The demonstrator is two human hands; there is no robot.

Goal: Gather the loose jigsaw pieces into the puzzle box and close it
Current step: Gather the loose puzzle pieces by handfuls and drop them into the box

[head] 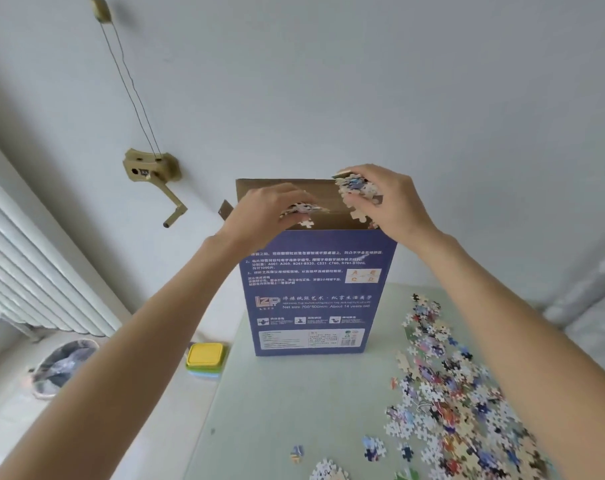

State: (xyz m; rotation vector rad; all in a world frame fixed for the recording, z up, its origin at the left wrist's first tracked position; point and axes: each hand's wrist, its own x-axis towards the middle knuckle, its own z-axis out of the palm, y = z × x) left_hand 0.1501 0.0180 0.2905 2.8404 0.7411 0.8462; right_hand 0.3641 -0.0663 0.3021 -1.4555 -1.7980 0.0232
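Observation:
A tall blue puzzle box stands upright on the pale green table, its brown top flap open and raised behind. My left hand hovers over the box's open mouth, holding a small bunch of jigsaw pieces. My right hand is above the box's right top corner, gripping a bigger handful of pieces, some of them hanging or dropping. A wide scatter of loose jigsaw pieces lies on the table to the right of the box.
A yellow-lidded stack of small containers sits at the table's left edge. A white radiator lines the left wall, with a bin on the floor beneath. A brass crank fitting is mounted on the wall.

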